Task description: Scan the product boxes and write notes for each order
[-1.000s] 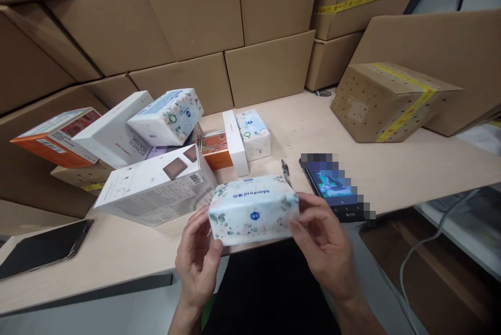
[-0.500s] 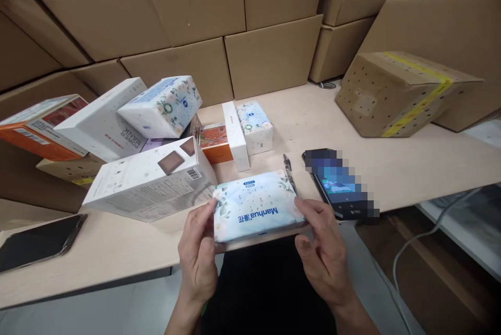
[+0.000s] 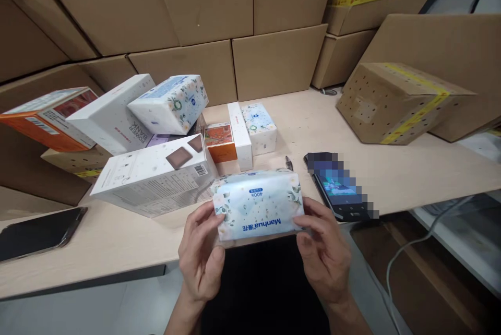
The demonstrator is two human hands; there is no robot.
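Compared with the frame half a second earlier, the floral pack (image 3: 258, 207) has been turned about its long axis: its printed broad face is tipped more toward the wearer, and a strip of the far side now shows along the upper edge. One second earlier, the narrow side bearing the blue badge faced the camera instead. The pen (image 3: 288, 163), visible over more of its length half a second earlier, is now largely hidden behind the pack.

The left hand (image 3: 202, 251) and the right hand (image 3: 325, 251) are set apart, one at each end of the pack, which is held between them. The fingers of both hands are partly curled, with fingertips in contact with the end portions of the printed face. Both thumbs are spread away from that face, below its near edge.

The pack lies crosswise between the hands at the near edge of the bench (image 3: 376, 178), tilted, with its lettering upside down to the camera. Whether its underside touches the bench cannot be told. The white carton (image 3: 156, 181) with a barcode is located behind and to the left of the pack. The phone (image 3: 340, 196) with a lit screen lies beyond the right hand.
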